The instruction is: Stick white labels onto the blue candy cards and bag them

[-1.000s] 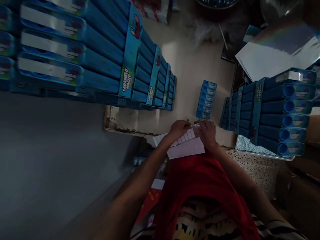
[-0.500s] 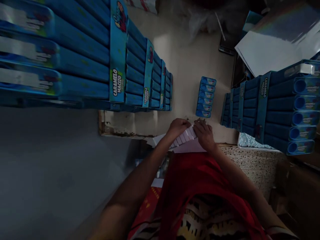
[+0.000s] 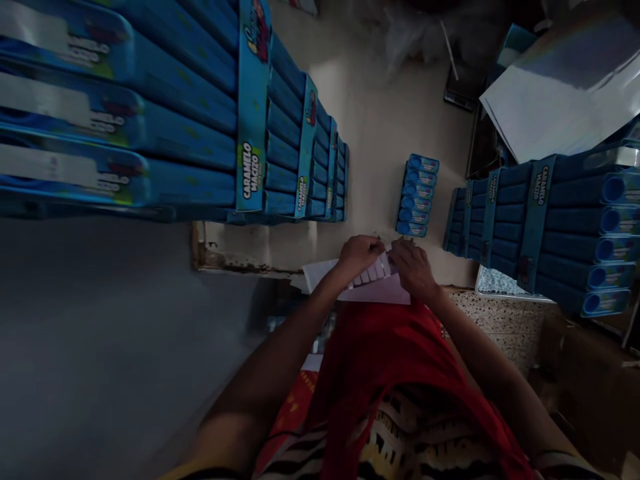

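My left hand [image 3: 361, 255] is closed at the upper edge of a white sheet of labels [image 3: 373, 272], near the table's front edge. At the sheet's right end, my right hand [image 3: 411, 265] has its fingers pinched together; whether a label is between them is too small to tell. A paler sheet [image 3: 385, 292] lies under the labels, against the red apron [image 3: 380, 340]. Just beyond my right hand stands a short row of small blue boxes [image 3: 415, 197] on the table [image 3: 375, 120].
Tall stacks of blue candy boxes stand at the left [image 3: 190, 127] and the right [image 3: 570, 227]. A tray of small pale pieces [image 3: 500, 283] sits under the right stack. White papers [image 3: 545, 107] and clear plastic [image 3: 415, 33] lie toward the back.
The view has shifted slightly, so the box stacks appear farther right. The label sheet is tilted a little differently, and more of the paler sheet shows. Both hands remain at the labels.
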`<action>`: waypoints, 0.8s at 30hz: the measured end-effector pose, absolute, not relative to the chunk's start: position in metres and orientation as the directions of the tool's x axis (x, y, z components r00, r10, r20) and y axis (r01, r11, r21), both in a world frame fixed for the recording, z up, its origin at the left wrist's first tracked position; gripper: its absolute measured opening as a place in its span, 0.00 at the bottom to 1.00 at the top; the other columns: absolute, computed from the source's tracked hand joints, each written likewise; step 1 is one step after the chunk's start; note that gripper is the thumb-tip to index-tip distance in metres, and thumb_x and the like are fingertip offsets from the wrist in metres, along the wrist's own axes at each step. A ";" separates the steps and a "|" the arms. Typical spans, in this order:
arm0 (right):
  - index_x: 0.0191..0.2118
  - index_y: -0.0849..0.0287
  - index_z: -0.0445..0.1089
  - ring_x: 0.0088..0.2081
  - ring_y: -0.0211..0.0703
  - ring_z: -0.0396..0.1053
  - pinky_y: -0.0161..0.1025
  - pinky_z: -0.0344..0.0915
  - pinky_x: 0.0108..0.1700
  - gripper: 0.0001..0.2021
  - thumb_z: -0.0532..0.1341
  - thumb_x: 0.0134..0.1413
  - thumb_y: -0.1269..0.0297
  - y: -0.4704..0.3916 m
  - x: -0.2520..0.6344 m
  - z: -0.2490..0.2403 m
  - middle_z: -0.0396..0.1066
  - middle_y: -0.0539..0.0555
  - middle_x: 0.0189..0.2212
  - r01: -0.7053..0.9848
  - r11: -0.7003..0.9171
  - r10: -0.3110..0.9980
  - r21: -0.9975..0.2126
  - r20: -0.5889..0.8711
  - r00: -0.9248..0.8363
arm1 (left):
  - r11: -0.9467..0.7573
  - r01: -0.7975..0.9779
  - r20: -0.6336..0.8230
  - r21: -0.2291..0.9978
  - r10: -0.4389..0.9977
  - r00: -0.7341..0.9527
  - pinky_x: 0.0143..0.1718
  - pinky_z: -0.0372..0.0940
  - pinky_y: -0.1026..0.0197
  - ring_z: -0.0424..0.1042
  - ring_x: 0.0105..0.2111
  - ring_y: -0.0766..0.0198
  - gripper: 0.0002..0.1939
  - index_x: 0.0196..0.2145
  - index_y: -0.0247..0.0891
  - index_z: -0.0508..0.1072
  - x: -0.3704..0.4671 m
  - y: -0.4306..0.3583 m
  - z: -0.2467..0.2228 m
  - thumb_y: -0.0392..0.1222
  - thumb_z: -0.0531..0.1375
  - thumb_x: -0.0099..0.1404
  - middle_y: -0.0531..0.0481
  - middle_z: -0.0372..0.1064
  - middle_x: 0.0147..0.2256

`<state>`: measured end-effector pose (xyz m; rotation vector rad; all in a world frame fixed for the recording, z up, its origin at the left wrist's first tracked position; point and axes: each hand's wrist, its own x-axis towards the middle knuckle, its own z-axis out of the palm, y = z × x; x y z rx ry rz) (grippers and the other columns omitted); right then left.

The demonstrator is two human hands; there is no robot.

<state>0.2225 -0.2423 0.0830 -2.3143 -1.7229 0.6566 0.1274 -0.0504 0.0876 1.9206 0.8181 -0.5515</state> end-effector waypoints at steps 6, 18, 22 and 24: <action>0.58 0.60 0.74 0.68 0.56 0.63 0.55 0.58 0.67 0.19 0.54 0.69 0.73 -0.234 0.226 0.080 0.69 0.63 0.67 0.888 -0.238 0.969 -0.393 -0.165 0.186 | -0.406 0.755 -0.679 0.515 0.345 0.649 0.45 0.66 0.58 0.80 0.47 0.52 0.14 0.43 0.42 0.86 0.129 -0.048 0.091 0.44 0.60 0.69 0.44 0.84 0.45; 0.37 0.55 0.78 0.41 0.49 0.72 0.46 0.60 0.49 0.06 0.63 0.64 0.64 -0.231 0.222 0.126 0.76 0.55 0.31 0.715 -0.488 0.866 -0.501 -0.171 0.471 | -0.454 0.752 -0.618 0.477 0.436 0.655 0.46 0.66 0.54 0.79 0.48 0.48 0.14 0.41 0.41 0.85 0.126 -0.047 0.067 0.43 0.59 0.69 0.41 0.83 0.44; 0.36 0.54 0.76 0.28 0.41 0.67 0.38 0.60 0.38 0.05 0.64 0.59 0.62 -0.217 0.234 0.144 0.68 0.46 0.22 0.296 -0.692 0.639 -0.658 -0.368 0.676 | -0.487 0.658 -0.487 0.574 0.443 0.753 0.56 0.65 0.50 0.76 0.51 0.47 0.13 0.41 0.38 0.84 0.130 -0.042 0.044 0.39 0.58 0.68 0.37 0.81 0.46; 0.36 0.54 0.75 0.26 0.39 0.64 0.36 0.59 0.33 0.08 0.64 0.57 0.56 -0.208 0.247 0.147 0.65 0.43 0.20 0.052 -0.722 0.509 -0.689 -0.480 0.714 | -0.406 0.625 -0.384 0.667 0.532 0.755 0.60 0.64 0.48 0.74 0.54 0.47 0.13 0.44 0.38 0.83 0.131 -0.040 0.037 0.40 0.60 0.67 0.37 0.79 0.48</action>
